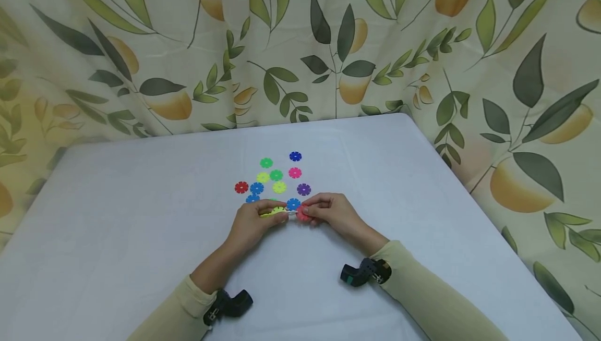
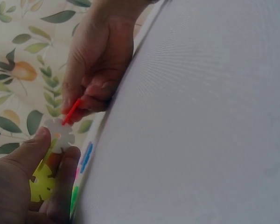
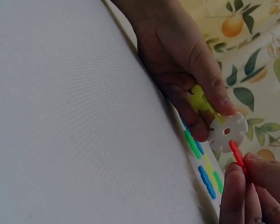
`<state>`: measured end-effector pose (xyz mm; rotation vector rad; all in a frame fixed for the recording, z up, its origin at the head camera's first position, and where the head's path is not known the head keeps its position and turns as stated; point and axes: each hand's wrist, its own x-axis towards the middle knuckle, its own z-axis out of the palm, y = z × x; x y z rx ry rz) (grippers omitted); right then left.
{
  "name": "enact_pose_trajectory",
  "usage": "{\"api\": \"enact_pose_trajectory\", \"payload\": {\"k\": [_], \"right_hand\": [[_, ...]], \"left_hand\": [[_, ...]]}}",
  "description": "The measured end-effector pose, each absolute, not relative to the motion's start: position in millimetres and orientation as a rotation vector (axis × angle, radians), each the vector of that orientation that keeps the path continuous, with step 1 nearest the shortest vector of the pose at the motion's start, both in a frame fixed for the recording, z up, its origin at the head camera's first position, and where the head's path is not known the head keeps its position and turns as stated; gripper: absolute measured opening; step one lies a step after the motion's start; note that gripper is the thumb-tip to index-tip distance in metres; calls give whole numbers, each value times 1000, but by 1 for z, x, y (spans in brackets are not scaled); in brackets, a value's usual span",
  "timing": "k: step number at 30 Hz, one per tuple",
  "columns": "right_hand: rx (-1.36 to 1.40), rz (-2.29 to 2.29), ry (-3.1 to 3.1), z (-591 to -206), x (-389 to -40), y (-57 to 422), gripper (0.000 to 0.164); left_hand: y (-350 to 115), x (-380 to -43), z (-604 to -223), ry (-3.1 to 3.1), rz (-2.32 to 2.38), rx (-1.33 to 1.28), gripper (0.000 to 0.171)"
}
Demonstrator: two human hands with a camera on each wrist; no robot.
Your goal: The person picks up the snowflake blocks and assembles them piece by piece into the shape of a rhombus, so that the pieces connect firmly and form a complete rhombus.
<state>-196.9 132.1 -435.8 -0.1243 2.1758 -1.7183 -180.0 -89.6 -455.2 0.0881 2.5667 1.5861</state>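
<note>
My left hand [image 1: 251, 223] holds yellow notched plastic discs [image 2: 41, 189] and a white notched disc [image 3: 236, 125] between thumb and fingers. One yellow piece shows edge-on against the white disc, and fingers hide part of the join. My right hand [image 1: 338, 213] pinches a red disc [image 3: 238, 155], pinkish in the head view. The red disc stands edge-on to the white one, its edge meeting the white rim; how deeply it sits in a notch I cannot tell. Just beyond the fingertips lies a blue disc [image 1: 293, 204].
Several loose discs lie flat past the hands, among them red [image 1: 241, 187], purple [image 1: 303, 189], pink [image 1: 295, 172], green [image 1: 266, 162] and dark blue [image 1: 295, 156]. A white cloth covers the table [image 1: 141, 216]. Behind it hangs a leaf-and-fruit patterned curtain [image 1: 291, 33].
</note>
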Motion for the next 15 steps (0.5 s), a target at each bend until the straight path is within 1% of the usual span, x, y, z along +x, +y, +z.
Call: {"api": "enact_pose_trajectory", "payload": {"k": [8, 15], "right_hand": [[-50, -1772, 2147, -437, -198, 133, 29], [-25, -1830, 2112, -439, -198, 132, 29]], "left_hand": [[-90, -180, -451, 2554, 1601, 57, 28], [-89, -179, -450, 2563, 1594, 55, 26]]}}
